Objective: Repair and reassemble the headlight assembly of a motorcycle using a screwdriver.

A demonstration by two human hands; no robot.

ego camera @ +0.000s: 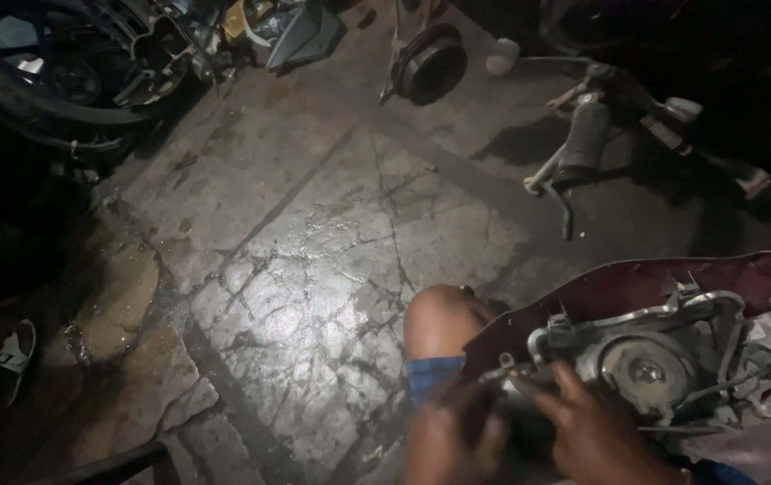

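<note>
Down low, bottom right:
Part in hand: small dark piece point(518, 415), held against the grey engine casing point(646, 364), too dim to identify.
Left hand point(453, 440): fingers wrapped on the piece.
Right hand point(596, 436): fingers gripping it too.
Cover: maroon body panel point(619, 287) above the casing.
Knee point(439, 323): just left.
Floor: cracked concrete point(313, 269); tyre point(44, 81) far left.

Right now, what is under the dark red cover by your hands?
Under the dark red cover sits a round metal engine part with brackets. Both hands, left and right, hide a dark piece between them.
</note>
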